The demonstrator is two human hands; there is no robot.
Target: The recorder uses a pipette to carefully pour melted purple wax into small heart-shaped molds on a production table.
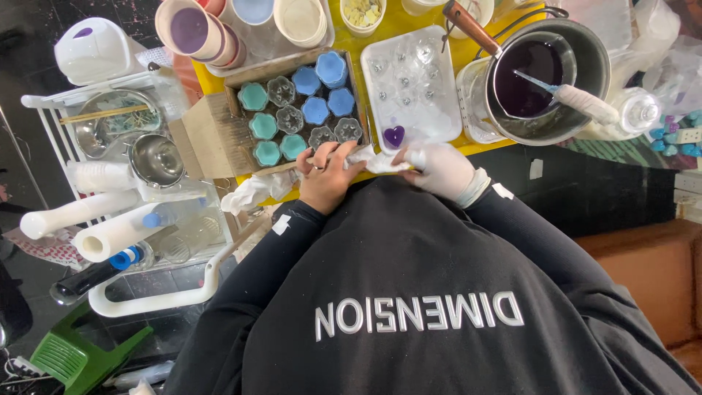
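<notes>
Left hand: bare left hand (327, 178) at the near edge of the yellow table (380, 33), fingers curled and pinching one end of a crumpled white tissue (373, 161).
Right hand: right hand (439, 168) in a white glove, fingers bent and pressed together on the other end of the tissue; whether it also holds a small item inside cannot be told.
Tissue position: stretched between the two hands, just in front of the person's chest, at the table edge and touching both hands.
Clear mould tray: transparent plastic tray (413, 88) just beyond the hands, several empty clear cavities, one purple heart-shaped piece (394, 136) in its near row.
Box of cups: cardboard box (296, 110) left of the tray, holding small scalloped cups, some filled teal, some blue, some clear.
Pot: metal pot (578, 66) far right, with an inner vessel of dark purple liquid (530, 67) and a wooden-handled tool (468, 25) leaning on the rim.
Stirrer: stick with a white wrapped grip (581, 99) resting across the pot.
Paper cups: stack of cups (197, 33) at the far left of the table, one showing purple inside.
Side rack: white wire rack (117, 190) left of the person with steel bowls (155, 159) and paper rolls (121, 234).
Clothing: black long-sleeved top (409, 292) fills the lower view.
</notes>
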